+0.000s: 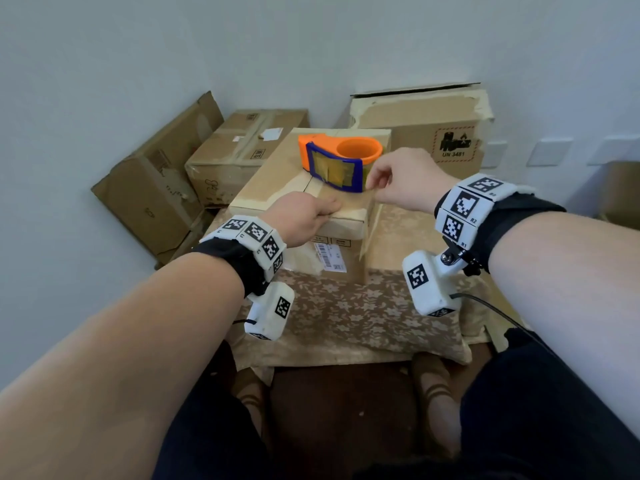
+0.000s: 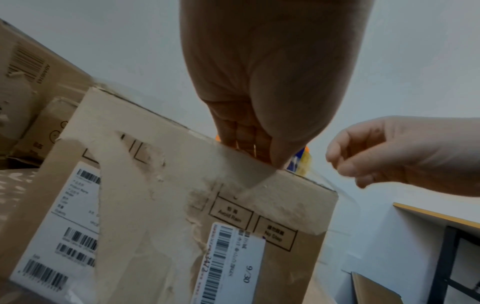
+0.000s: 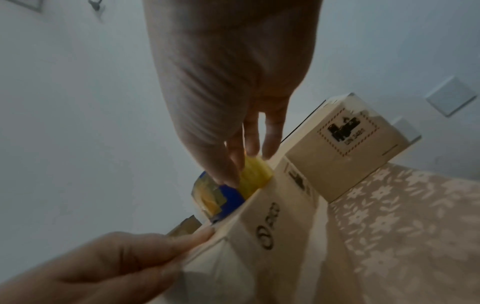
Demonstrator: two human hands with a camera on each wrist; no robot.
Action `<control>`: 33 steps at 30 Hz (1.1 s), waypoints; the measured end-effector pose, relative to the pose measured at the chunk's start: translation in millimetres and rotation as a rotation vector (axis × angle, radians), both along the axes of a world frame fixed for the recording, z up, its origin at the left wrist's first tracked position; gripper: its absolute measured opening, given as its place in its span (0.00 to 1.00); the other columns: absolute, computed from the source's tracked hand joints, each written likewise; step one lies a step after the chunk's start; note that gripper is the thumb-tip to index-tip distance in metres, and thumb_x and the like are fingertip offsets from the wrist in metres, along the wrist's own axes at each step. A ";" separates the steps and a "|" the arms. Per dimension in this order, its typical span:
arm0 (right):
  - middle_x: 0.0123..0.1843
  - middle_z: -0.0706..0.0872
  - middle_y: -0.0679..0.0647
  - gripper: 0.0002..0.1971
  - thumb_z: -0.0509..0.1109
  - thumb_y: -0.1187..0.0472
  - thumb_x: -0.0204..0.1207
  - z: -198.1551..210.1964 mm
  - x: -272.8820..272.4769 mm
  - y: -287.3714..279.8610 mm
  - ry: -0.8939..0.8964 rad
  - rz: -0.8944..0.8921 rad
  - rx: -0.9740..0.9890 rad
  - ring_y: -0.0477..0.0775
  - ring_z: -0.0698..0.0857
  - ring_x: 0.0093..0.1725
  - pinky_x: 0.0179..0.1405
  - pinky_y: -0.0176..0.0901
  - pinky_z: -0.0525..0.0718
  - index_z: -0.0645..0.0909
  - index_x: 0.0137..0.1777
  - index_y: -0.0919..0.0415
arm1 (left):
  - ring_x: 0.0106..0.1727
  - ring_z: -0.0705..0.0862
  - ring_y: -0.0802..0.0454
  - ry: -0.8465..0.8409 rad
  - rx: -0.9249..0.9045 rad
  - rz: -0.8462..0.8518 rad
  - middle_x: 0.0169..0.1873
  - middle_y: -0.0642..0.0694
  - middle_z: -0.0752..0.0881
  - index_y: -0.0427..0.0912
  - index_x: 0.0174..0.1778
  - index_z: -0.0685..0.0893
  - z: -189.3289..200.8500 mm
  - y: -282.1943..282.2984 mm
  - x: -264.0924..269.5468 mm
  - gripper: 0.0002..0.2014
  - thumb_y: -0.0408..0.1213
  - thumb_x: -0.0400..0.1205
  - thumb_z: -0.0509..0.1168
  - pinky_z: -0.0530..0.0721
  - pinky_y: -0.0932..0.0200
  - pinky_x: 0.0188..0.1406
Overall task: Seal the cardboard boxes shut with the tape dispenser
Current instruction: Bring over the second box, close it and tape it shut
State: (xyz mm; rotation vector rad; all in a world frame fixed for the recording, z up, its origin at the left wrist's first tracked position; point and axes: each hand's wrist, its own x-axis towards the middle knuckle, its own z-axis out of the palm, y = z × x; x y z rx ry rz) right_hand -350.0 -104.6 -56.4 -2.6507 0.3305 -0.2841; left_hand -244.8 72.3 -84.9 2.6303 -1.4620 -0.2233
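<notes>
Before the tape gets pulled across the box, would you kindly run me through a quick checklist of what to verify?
1. Left hand presses the box near edge: ok.
2. Right hand pinches the tape end: ok.
3. Dispenser sits on the box top: ok.
4. Flaps closed flat: ok.
5. Tape stuck to the front face: cannot tell.
6. Tape aligned with the seam: cannot tell.

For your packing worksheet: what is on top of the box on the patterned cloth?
The orange and blue tape dispenser sits on the box; the left hand presses its near edge. The hand hides the seam there.
</notes>
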 end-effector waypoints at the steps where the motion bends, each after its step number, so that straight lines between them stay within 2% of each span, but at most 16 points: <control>1: 0.38 0.81 0.41 0.09 0.72 0.67 0.72 -0.9 -4.8 -1.8 0.041 0.017 -0.011 0.47 0.81 0.45 0.50 0.37 0.78 0.86 0.44 0.50 | 0.78 0.68 0.53 -0.003 0.012 0.004 0.79 0.54 0.67 0.50 0.79 0.69 1.2 -1.7 -1.6 0.21 0.37 0.88 0.54 0.62 0.65 0.73; 3: 0.47 0.85 0.45 0.14 0.73 0.68 0.71 -2.9 -12.9 -4.0 0.118 0.041 -0.031 0.45 0.80 0.46 0.48 0.37 0.77 0.87 0.53 0.52 | 0.78 0.68 0.51 -0.011 0.018 0.010 0.79 0.53 0.67 0.49 0.79 0.69 2.6 -5.7 -6.2 0.21 0.38 0.88 0.54 0.62 0.63 0.75; 5: 0.58 0.85 0.48 0.21 0.75 0.68 0.70 -5.4 -18.0 -5.2 0.192 0.056 -0.057 0.45 0.79 0.50 0.48 0.38 0.75 0.85 0.63 0.51 | 0.78 0.69 0.50 -0.028 0.020 0.001 0.79 0.52 0.68 0.48 0.79 0.70 2.5 -10.3 -11.7 0.21 0.38 0.88 0.54 0.64 0.61 0.75; 7: 0.67 0.82 0.49 0.30 0.77 0.66 0.69 -9.3 -19.9 -6.4 0.256 0.069 -0.126 0.50 0.79 0.60 0.54 0.42 0.78 0.79 0.71 0.47 | 0.77 0.70 0.49 -0.055 0.031 -0.011 0.78 0.51 0.69 0.47 0.79 0.70 1.9 -14.5 -15.8 0.21 0.38 0.88 0.53 0.65 0.59 0.75; 9: 0.70 0.78 0.51 0.37 0.78 0.64 0.68 -14.5 -19.1 -7.6 0.307 0.070 -0.207 0.53 0.77 0.66 0.59 0.47 0.80 0.72 0.77 0.42 | 0.77 0.70 0.49 -0.062 0.039 -0.005 0.78 0.51 0.69 0.48 0.79 0.69 1.9 -16.1 -17.0 0.21 0.38 0.88 0.53 0.65 0.60 0.75; 12: 0.68 0.74 0.53 0.44 0.80 0.57 0.67 -21.9 -15.9 -7.4 0.347 0.070 -0.314 0.56 0.74 0.67 0.61 0.53 0.80 0.63 0.80 0.38 | 0.77 0.70 0.50 -0.064 0.036 0.002 0.78 0.51 0.70 0.50 0.79 0.68 1.3 -15.0 -16.8 0.22 0.39 0.88 0.53 0.65 0.60 0.74; 15: 0.70 0.74 0.53 0.51 0.83 0.54 0.64 -29.7 -12.3 -3.5 0.353 0.109 -0.370 0.58 0.75 0.69 0.63 0.55 0.79 0.57 0.83 0.40 | 0.74 0.73 0.48 -0.076 0.045 0.005 0.76 0.50 0.73 0.52 0.80 0.67 1.3 -13.1 -17.2 0.25 0.39 0.85 0.57 0.69 0.57 0.72; 19: 0.75 0.73 0.54 0.54 0.83 0.53 0.64 -39.2 -7.7 2.3 0.330 0.115 -0.407 0.59 0.75 0.71 0.62 0.55 0.81 0.52 0.84 0.42 | 0.66 0.79 0.48 -0.113 0.071 -0.017 0.69 0.49 0.81 0.55 0.80 0.66 1.5 -11.9 -17.5 0.31 0.39 0.79 0.64 0.76 0.54 0.64; 23: 0.68 0.78 0.56 0.53 0.83 0.52 0.64 -48.4 -5.4 6.5 0.291 0.082 -0.433 0.62 0.79 0.66 0.55 0.57 0.83 0.52 0.83 0.43 | 0.62 0.81 0.48 -0.136 0.067 -0.033 0.67 0.49 0.82 0.56 0.80 0.65 0.0 -10.9 -16.8 0.34 0.38 0.77 0.67 0.79 0.54 0.60; 28: 0.61 0.83 0.58 0.54 0.84 0.50 0.63 -60.2 -5.1 9.8 0.244 0.040 -0.429 0.62 0.83 0.56 0.38 0.49 0.77 0.51 0.82 0.45 | 0.61 0.82 0.48 -0.154 0.067 -0.044 0.67 0.49 0.83 0.59 0.81 0.63 -1.8 -10.4 -14.9 0.35 0.37 0.77 0.66 0.80 0.51 0.60; 33: 0.59 0.85 0.57 0.54 0.84 0.45 0.61 -61.0 -5.2 10.2 0.231 0.042 -0.431 0.61 0.84 0.54 0.34 0.46 0.75 0.53 0.82 0.45 | 0.58 0.82 0.46 -0.194 0.033 -0.050 0.59 0.47 0.86 0.59 0.80 0.65 -3.2 -9.6 -14.9 0.34 0.37 0.78 0.65 0.80 0.53 0.55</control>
